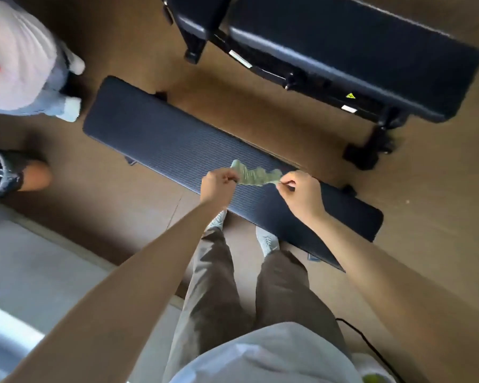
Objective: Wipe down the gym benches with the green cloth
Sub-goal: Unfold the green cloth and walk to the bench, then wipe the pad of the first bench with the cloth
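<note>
A long flat dark bench [161, 136] runs diagonally across the brown floor right in front of my feet. Above its middle I hold the green cloth [253, 175] stretched between both hands. My left hand [219, 185] pinches the cloth's left end and my right hand [299, 193] pinches its right end. The cloth hangs crumpled, just over the bench pad; whether it touches the pad I cannot tell. A second, adjustable dark bench [343, 51] with a black frame stands farther back at the upper right.
Another person [20, 64] in a light top and white socks stands at the bench's far left end. A bare knee [36, 176] shows at the left edge. A black cable [371, 346] lies on the floor at the lower right. A pale mat [25, 269] lies at lower left.
</note>
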